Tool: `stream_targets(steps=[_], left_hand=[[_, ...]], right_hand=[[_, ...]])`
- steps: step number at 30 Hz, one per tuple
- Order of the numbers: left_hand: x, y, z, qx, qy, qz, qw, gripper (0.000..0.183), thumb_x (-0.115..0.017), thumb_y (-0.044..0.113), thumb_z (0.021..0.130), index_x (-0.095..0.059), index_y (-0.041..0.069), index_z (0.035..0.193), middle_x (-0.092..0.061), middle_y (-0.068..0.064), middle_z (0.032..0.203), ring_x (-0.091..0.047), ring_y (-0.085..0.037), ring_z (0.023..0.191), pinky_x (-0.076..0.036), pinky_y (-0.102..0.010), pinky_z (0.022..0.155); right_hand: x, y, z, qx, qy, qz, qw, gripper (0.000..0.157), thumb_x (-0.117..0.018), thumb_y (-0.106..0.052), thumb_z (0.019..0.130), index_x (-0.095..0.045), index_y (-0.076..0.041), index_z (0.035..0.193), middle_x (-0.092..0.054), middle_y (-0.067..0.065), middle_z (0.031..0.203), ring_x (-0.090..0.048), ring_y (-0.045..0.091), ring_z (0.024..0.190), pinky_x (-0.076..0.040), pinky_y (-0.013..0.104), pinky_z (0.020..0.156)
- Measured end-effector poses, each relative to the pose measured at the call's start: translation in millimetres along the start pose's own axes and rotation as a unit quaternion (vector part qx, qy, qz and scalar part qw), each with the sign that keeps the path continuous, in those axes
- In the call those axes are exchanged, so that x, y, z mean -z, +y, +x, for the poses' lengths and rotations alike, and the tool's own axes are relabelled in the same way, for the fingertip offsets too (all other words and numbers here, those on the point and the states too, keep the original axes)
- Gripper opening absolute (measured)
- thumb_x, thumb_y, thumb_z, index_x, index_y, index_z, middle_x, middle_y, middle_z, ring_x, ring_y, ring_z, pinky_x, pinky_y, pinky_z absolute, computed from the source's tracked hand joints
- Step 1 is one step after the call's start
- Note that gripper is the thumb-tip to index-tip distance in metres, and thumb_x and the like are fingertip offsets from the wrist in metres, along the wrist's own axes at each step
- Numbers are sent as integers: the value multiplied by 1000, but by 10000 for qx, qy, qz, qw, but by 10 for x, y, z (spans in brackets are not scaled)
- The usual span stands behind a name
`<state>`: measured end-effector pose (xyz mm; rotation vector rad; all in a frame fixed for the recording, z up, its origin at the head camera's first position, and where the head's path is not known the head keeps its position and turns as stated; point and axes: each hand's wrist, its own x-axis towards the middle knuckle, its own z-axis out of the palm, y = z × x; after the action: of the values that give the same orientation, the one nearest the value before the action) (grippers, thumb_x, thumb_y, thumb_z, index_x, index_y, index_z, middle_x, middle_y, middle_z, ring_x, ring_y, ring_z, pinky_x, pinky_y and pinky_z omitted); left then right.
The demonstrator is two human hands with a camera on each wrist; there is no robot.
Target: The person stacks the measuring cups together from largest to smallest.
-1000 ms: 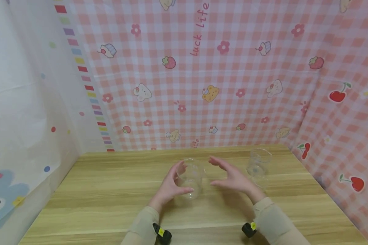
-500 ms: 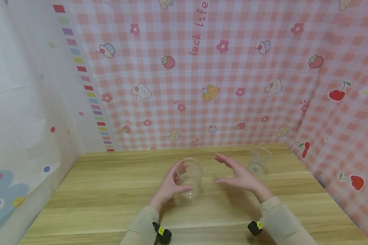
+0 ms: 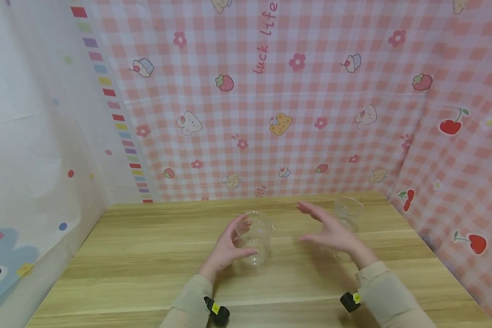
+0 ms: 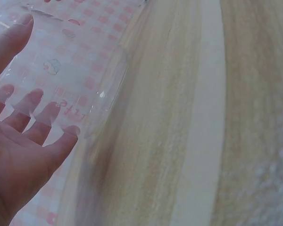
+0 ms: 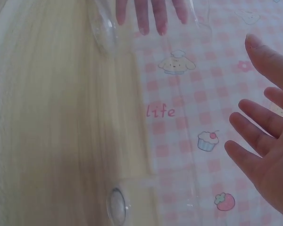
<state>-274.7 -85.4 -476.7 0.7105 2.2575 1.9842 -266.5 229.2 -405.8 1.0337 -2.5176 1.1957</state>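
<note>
My left hand [image 3: 226, 248] grips a clear beaker [image 3: 261, 234] at the middle of the table, thumb on the near side and fingers round the far side. In the left wrist view those fingers show through the transparent wall [image 4: 102, 94]. To the right, my right hand [image 3: 330, 231] is held in the air with thumb and fingers spread apart, nothing between them. Behind it stands a second clear vessel [image 3: 352, 208], partly hidden by the hand. The right wrist view shows a clear vessel's round base [image 5: 117, 207] below the open fingers.
A wooden table [image 3: 147, 264] lies under both hands. A faint clear curved outline [image 3: 342, 256] shows on it beneath the right hand. Pink checked cloth [image 3: 311, 150] hangs at the back and right, and a white printed sheet [image 3: 37, 150] at the left.
My right hand has moved away from the beaker, to the right and slightly farther back, and now overlaps the second vessel. The left hand and its beaker have stayed in place.
</note>
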Motion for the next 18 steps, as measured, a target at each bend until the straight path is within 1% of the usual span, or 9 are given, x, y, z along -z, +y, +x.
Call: stream_targets(steps=[8, 12, 16, 18], left_hand=[[0, 0, 5, -4, -6, -3, 10000, 91, -84, 1, 76, -34, 10, 152, -46, -22, 146, -43, -39, 134, -32, -59, 109], [1, 7, 3, -23, -24, 39, 10000, 90, -84, 3, 77, -34, 10, 152, -46, -23, 146, -44, -39, 134, -33, -60, 108], [4, 7, 3, -15, -27, 74, 10000, 90, -84, 4, 77, -34, 10, 151, -46, -23, 145, -44, -38, 134, -34, -59, 108], [5, 3, 4, 5, -7, 90, 10000, 90, -84, 4, 77, -35, 11, 151, -46, -23, 145, -44, -38, 134, -34, -58, 108]], right_hand=[[137, 36, -39, -134, 12, -118, 9998, 84, -82, -4, 79, -36, 2, 149, -49, 21, 144, -46, 41, 130, -33, 56, 108], [198, 66, -67, -122, 35, -197, 9997, 84, -82, -5, 80, -36, 2, 149, -49, 21, 143, -46, 41, 130, -33, 55, 108], [255, 103, -95, -7, 108, -380, 9992, 82, -82, -9, 80, -38, 2, 148, -52, 20, 141, -49, 40, 127, -36, 45, 109], [284, 118, -106, 24, 117, -438, 9990, 80, -82, -9, 81, -39, 2, 148, -53, 20, 140, -49, 40, 127, -36, 36, 110]])
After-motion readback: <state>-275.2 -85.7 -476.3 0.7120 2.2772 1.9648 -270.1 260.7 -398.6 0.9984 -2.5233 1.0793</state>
